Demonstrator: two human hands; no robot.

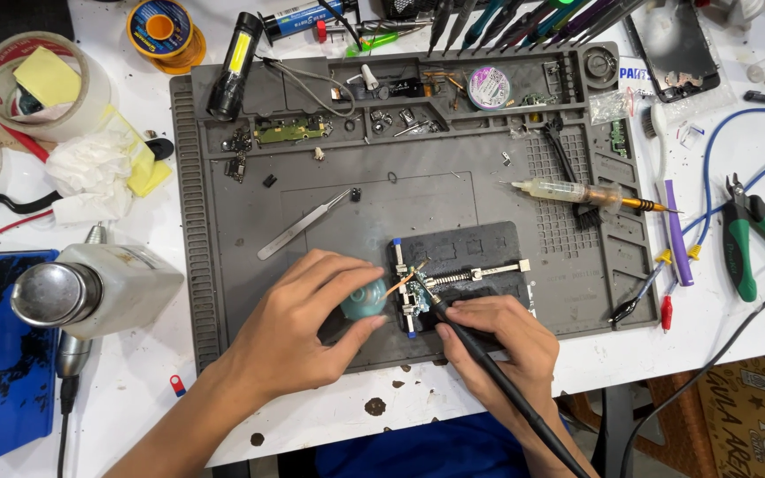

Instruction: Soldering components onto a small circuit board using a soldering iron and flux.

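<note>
Small circuit board (414,292): clamped in a black holder (462,265) with a sprung metal bar, near the front edge of the grey work mat (223,221), between the two hands; blue tabs at top and bottom of the clamp.
Soldering iron (489,367): black, slim, held pen-fashion in the right hand (493,341); fingers closed round the shaft, tip resting at the board; black cable trailing off toward the lower right.
Teal round object (363,299): pinched in the left hand (312,314) between thumb and curled fingers, just left of the holder; a thin orange strand running from it onto the board.
Tweezers (303,225): silver, lying loose on the mat above the left hand, well apart from the board.
Syringe (568,191): pale yellowish contents, lying on the mat's ribbed right section, needle end pointing right.
Torch (235,66): black with yellow strip, lying across the mat's upper left corner.
Small round tin (489,87): in a top tray compartment, among small parts and screws.
Tape roll (42,84): on the white desk (135,389), upper left, yellow notes inside.
Solder spool (166,31): yellow, top of desk.
Pliers (750,235): green-handled, right of the mat, beside a blue cable.
Bottle (90,288): pale, metal-capped, lying left of the mat.
</note>
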